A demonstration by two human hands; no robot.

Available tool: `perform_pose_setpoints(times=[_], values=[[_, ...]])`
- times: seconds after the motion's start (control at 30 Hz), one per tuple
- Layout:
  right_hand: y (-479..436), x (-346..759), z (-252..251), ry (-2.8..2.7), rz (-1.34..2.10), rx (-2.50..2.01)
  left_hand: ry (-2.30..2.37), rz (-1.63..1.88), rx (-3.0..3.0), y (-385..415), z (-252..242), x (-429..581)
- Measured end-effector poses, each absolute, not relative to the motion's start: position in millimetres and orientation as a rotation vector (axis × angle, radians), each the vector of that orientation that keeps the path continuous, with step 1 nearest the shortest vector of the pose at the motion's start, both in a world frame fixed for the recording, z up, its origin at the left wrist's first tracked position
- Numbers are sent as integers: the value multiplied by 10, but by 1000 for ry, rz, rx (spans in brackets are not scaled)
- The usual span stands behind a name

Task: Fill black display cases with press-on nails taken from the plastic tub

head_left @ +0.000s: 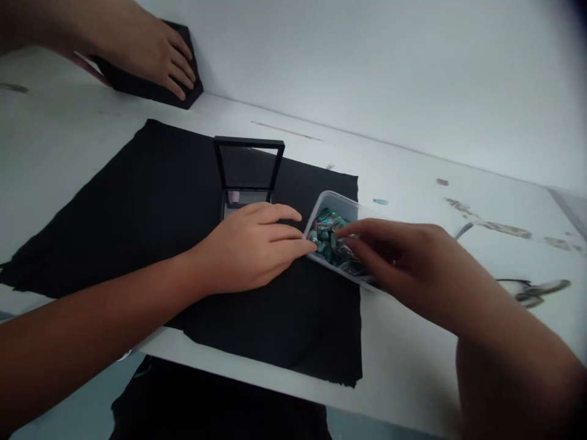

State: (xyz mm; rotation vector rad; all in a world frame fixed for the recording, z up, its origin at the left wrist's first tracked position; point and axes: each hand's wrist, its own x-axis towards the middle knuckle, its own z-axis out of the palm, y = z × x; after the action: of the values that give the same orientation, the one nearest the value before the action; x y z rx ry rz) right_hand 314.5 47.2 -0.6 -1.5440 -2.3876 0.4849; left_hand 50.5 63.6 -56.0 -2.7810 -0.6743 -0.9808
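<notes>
My left hand (250, 247) lies flat on a black cloth (137, 208), its fingertips touching the near wall of a clear plastic tub (328, 200). The tub holds several small green stones (326, 235). My right hand (394, 250) reaches into the tub from the right, fingers bent down among the stones; whether it grips one is hidden. Just behind my left hand stands a small black display case (248, 168) with its framed lid raised and a tiny pale piece (233, 197) inside.
Another person's hand (147, 52) rests on a black block (151, 85) at the far left against the white wall. The white table (413, 360) has dark stains at the right. The table's near edge runs below the cloth.
</notes>
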Motion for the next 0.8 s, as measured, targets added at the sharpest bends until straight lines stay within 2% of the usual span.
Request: perform_pose_setpoints(times=[0.1,0.27,0.6,0.8], values=[[580,3031,-12,-2437,452,-1533,-577,-1039,-2787,574,-534,507],[679,2942,-152,-2480,670,-1456,-505,-1083,-2826,532,-575,472],[618,2939,-219,-2386,693,-1422,-559,-1112,-2903,543,-589,481],[626,3002,-225,-2166,1063,-1389,-518,-1141,-2951,554,-572,481]])
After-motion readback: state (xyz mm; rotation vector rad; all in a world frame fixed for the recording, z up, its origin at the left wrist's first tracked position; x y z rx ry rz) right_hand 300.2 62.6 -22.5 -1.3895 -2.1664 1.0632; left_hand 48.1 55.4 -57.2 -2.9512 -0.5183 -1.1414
